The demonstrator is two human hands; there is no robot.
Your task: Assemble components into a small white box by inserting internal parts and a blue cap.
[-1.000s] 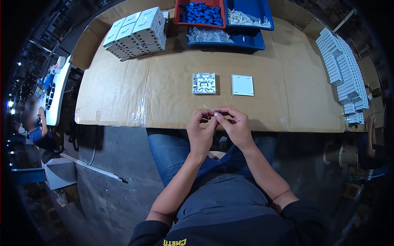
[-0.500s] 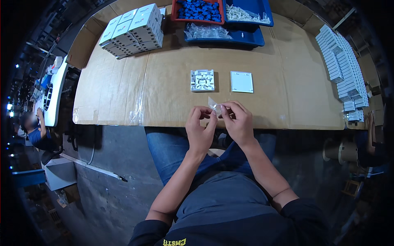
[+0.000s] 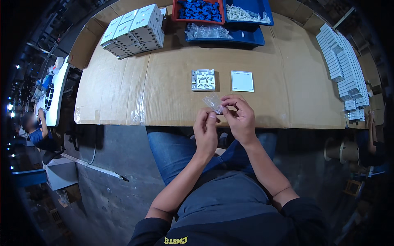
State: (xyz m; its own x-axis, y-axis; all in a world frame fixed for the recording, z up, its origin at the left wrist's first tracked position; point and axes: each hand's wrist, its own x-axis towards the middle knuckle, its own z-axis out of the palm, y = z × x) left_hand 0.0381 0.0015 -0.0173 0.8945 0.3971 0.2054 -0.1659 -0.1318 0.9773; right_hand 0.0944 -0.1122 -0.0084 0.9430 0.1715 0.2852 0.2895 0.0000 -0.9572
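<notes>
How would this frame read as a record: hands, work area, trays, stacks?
Left hand: fingertips at the lower edge of a small clear plastic bag
Right hand: pinching the bag's right side
Work area: square white plastic case left of a flat square white plastic panel, apart, on brown cardboard
Trays: red plastic tray of small blue parts beside blue plastic tray of white parts
Stacks: white square boxes far left; slim white pieces right

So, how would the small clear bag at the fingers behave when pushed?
Probably floppy: the clear bag looks thin and creased. Likely light, since it seems small, mostly see-through film. Perhaps slippery, given its shiny surface.
</notes>
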